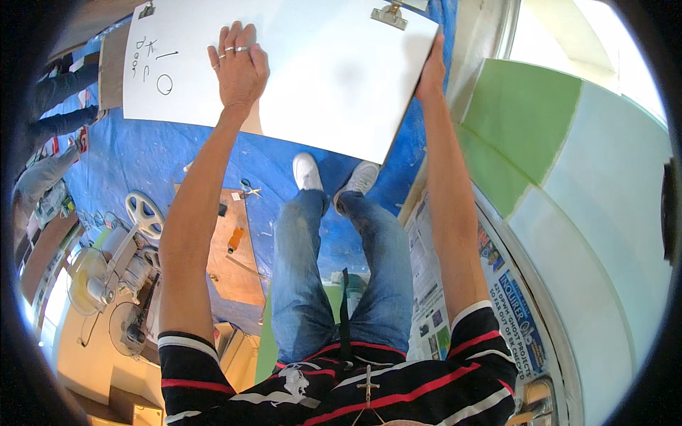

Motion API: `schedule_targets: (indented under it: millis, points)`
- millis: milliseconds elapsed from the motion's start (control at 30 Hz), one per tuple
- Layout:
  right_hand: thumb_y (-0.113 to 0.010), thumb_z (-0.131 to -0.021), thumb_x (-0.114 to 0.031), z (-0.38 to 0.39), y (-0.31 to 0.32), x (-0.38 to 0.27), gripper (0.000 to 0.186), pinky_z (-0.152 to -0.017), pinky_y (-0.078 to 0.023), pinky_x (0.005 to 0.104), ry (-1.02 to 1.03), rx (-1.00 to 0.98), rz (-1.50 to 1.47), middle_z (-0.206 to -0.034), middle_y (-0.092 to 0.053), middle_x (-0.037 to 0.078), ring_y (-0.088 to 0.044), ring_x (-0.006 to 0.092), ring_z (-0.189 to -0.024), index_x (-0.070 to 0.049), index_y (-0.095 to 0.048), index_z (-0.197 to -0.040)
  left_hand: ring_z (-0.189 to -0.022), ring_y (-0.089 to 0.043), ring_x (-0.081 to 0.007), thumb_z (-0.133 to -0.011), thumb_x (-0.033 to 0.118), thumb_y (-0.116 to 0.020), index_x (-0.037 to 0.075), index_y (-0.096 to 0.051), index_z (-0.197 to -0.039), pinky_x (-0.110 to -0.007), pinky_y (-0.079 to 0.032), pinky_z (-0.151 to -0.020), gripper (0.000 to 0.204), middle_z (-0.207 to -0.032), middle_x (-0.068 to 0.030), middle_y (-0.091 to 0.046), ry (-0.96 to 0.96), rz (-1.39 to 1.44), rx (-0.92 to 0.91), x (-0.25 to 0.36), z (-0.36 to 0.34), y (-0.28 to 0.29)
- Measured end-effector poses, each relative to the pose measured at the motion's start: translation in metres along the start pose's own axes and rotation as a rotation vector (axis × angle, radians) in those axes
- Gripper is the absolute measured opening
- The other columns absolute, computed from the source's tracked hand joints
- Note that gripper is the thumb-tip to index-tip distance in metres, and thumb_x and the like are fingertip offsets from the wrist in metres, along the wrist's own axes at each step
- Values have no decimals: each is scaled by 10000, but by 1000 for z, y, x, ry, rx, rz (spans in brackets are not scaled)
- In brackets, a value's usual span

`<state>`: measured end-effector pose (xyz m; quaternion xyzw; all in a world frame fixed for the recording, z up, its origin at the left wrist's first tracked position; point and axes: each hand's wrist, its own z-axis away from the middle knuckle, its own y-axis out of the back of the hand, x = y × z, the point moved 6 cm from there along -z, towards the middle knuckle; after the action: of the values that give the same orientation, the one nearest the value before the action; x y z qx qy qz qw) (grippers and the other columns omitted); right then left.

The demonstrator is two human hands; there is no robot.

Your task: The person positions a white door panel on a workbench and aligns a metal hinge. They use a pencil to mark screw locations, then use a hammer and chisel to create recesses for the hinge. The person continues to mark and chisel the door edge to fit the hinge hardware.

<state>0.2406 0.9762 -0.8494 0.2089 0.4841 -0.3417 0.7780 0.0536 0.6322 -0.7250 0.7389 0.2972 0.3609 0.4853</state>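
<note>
A large white board with dark handwritten marks at its left end spans the upper view, with metal clips along its far edge. My left hand, wearing rings, lies open and flat on its surface, left of the middle. My right hand grips the board's right edge, with the fingers partly hidden around it. My feet in white shoes stand just below the board on blue sheeting.
Other people's legs at left. Lower left: plywood with an orange object, scissors, fans. Along the right: newspapers and green and pale painted panels beside a bright opening.
</note>
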Motion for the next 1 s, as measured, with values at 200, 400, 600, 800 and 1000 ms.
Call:
schedule_targets:
  millis: [200,400,600,800,1000]
  points:
    - [-605,-1010,-290,60,-12,-72,580,-1185,-336,438,660,424,619,-1470,-511,234,-477,357,-1370,53,-474,-1457,-1381,-453,-336,-911,195,-576,112,-615,-1317,-647,-292,-1135,416,-1451,-137,-546,-27,-70,82,-5,5,-1]
    - [-691,-960,-204,149,-145,-93,483,-1152,-368,464,1053,-195,902,-1382,-598,204,-532,351,-1324,-5,-573,-1384,-1408,-454,-316,-902,191,-619,127,-668,-1238,-605,-253,-1211,346,-1422,-100,-580,61,374,197,-13,21,26]
    - [-674,-962,-181,175,-188,-79,416,-1214,-257,546,1127,-335,1122,-1447,-577,137,-493,293,-1389,-113,-623,-1369,-1132,-631,-352,-835,69,-677,112,-734,-1085,-528,-483,-997,260,-1203,-133,-703,189,206,608,-143,187,84]
    - [-634,-980,-185,184,-196,-68,401,-1207,-284,508,1180,-451,1218,-1449,-567,143,-477,314,-1394,-97,-630,-1371,-1151,-614,-405,-890,24,-632,61,-631,-1207,-491,-512,-964,319,-1231,-161,-641,560,108,-125,-331,391,-49]
    - [-636,-974,-232,181,-196,-66,396,-1132,-391,452,1238,-396,1240,-1433,-584,151,-514,332,-1346,-89,-643,-1343,-1346,-517,-367,-833,109,-719,121,-726,-1214,-477,-443,-1091,381,-1433,-149,-581,335,-277,-537,-444,460,-202]
